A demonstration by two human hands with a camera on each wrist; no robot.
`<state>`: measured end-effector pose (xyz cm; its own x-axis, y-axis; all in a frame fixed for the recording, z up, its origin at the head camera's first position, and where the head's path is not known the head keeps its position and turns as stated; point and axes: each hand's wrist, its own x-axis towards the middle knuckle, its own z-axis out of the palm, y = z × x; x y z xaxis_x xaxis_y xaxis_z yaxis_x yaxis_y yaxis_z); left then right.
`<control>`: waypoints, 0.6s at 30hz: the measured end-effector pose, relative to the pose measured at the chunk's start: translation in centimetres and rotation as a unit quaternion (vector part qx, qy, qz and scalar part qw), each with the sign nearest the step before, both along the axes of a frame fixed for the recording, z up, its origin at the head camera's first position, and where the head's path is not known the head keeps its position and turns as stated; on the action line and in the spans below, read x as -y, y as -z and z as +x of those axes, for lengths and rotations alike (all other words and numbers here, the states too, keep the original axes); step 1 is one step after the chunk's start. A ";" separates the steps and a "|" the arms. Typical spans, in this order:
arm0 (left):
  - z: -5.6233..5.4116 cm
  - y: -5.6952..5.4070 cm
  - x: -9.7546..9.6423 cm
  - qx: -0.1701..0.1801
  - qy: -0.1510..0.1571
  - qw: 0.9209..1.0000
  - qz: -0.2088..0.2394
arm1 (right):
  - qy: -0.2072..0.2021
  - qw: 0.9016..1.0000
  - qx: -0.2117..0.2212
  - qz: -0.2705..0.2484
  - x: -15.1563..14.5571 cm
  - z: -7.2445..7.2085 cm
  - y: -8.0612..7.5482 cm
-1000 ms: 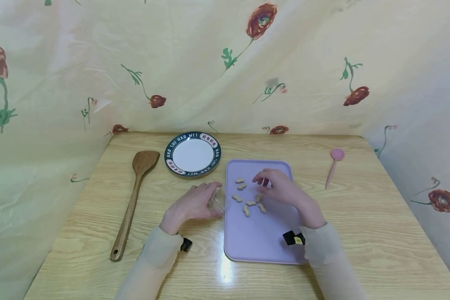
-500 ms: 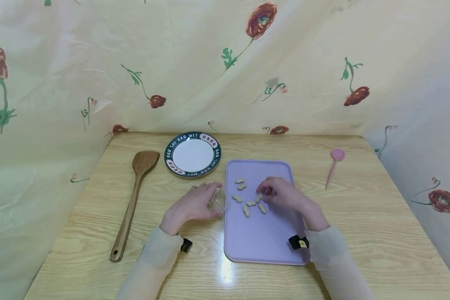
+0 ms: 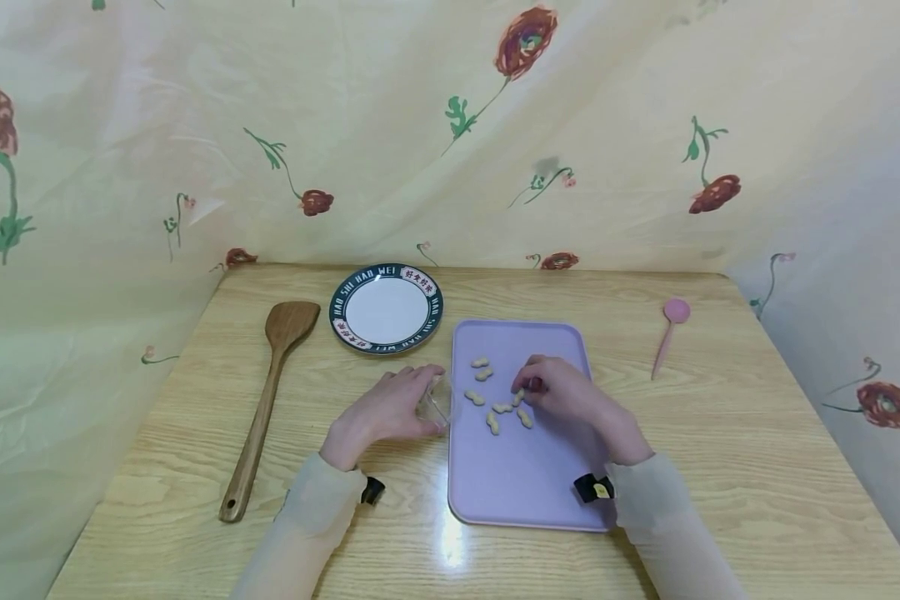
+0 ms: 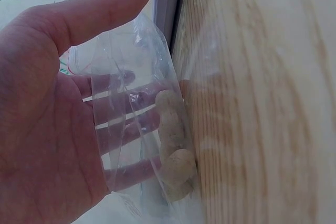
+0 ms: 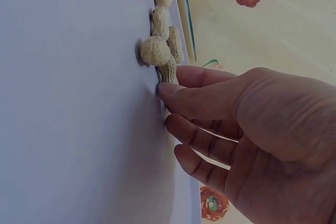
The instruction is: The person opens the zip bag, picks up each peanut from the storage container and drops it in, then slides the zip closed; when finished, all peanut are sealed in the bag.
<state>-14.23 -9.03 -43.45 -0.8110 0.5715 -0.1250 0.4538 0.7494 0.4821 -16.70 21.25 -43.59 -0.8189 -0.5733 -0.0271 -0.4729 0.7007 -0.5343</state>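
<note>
My left hand (image 3: 392,406) holds a clear plastic zip bag (image 4: 118,108) upright on the table beside the tray's left edge. In the left wrist view the fingers lie behind the bag and the thumb reaches across its top. Peanuts (image 4: 173,135) rest in the bottom of the bag. Over the purple tray (image 3: 525,492), my right hand (image 3: 566,387) pinches a peanut (image 5: 168,71) between thumb and forefinger, low against the tray. Several other peanuts (image 3: 492,423) lie loose nearby, to the left of the right hand.
A white plate with a dark lettered rim (image 3: 386,345) stands behind the left hand. The wooden spatula (image 3: 258,425) lies along the left, and a pink spoon (image 3: 667,329) is at the right. Flowered cloth (image 3: 420,125) hangs behind the table.
My right hand has come down and slightly toward me from above the tray, and its fingertips have closed on a peanut. The left hand and bag have stayed in place.
</note>
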 end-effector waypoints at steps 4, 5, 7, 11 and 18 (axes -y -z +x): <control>0.0 0.0 0.0 0.002 -0.002 1.000 0.001 | 0.001 1.000 0.000 0.001 -0.1 0.0 0.1; 0.0 0.0 0.0 0.002 -0.002 1.000 0.001 | 0.002 1.000 0.001 0.002 -0.1 0.0 0.1; 0.0 0.0 0.0 0.001 -0.002 1.000 0.002 | 0.002 1.000 0.004 0.002 -0.1 0.0 0.1; 0.0 0.0 0.0 -0.001 -0.001 1.000 0.001 | 0.007 1.000 0.017 0.003 -0.2 0.0 -0.1; 0.0 0.2 0.0 -0.002 -0.002 1.000 0.001 | 0.011 1.000 0.012 -0.002 -0.4 0.1 -0.6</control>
